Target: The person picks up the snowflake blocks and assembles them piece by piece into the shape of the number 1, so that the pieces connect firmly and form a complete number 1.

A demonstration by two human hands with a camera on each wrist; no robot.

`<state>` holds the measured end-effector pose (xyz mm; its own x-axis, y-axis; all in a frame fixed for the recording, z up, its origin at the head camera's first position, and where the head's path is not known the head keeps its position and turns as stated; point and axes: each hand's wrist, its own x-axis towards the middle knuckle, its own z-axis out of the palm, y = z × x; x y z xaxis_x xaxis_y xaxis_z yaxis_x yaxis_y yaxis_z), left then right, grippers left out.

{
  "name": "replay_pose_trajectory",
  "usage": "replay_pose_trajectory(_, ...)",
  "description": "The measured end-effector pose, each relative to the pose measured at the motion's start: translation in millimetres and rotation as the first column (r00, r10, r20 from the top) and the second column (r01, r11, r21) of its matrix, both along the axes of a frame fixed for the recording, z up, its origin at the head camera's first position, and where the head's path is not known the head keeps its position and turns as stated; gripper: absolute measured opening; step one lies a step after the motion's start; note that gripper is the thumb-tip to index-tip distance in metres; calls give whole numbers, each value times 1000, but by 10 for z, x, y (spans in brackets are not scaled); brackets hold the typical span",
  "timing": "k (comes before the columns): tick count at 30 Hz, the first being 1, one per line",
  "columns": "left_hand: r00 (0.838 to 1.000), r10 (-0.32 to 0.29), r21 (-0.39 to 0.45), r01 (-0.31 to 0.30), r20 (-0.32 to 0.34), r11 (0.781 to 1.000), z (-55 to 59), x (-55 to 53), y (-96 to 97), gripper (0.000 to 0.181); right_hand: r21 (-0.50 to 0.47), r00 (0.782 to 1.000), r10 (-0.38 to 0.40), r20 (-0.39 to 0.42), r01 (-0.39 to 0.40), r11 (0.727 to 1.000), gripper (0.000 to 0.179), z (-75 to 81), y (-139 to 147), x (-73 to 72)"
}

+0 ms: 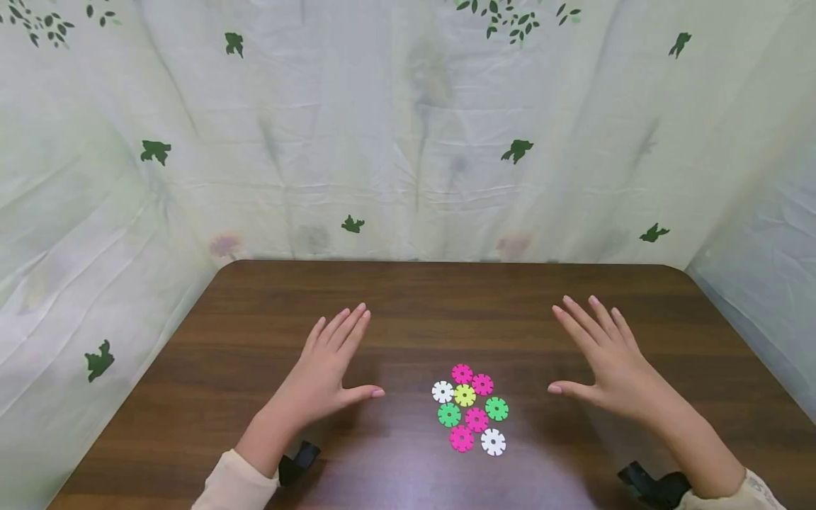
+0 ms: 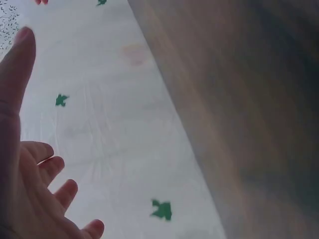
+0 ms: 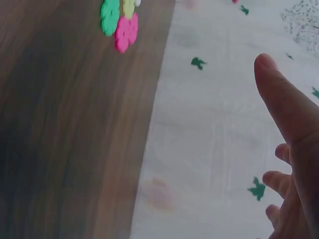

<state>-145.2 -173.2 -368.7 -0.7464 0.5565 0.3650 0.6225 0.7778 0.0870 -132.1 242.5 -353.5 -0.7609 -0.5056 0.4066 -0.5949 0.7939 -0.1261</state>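
Several flat notched plastic discs lie in a loose cluster on the table, between the two hands in the head view. Among them are a yellow disc, pink discs, green discs and white discs. To the left of the cluster, the left hand is held with fingers extended and thumb out, touching none of the discs. On the other side, the right hand is spread in a similar way and holds nothing. The right wrist view catches a green disc and a pink disc.
The brown wooden table has rounded far corners. A white curtain with green bird and leaf prints hangs behind it and along both sides. Black wrist straps sit at both sleeves' ends.
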Motion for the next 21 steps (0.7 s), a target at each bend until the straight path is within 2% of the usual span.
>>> replay_pose_trajectory(5,997,-73,114,71,15,991,-108,-10,160,100,-55,997,75,11,-74,996,96,-79,-128,-13)
replay_pose_trajectory(10,991,-124,196,113,42,974,-215,-26,322,97,-107,990,129,57,-122,987,91,-199,-239,2)
replay_pose_trajectory(14,979,-155,243,119,135,963,-303,-24,445,93,-122,983,151,103,-138,983,85,-314,-317,17)
replay_pose_trajectory(17,962,-172,271,111,213,956,-358,-14,516,88,-125,975,147,170,-127,984,80,-389,-372,33)
replay_pose_trajectory(21,941,-189,292,104,280,951,-438,-18,593,80,-138,957,144,252,-112,984,71,-484,-434,66)
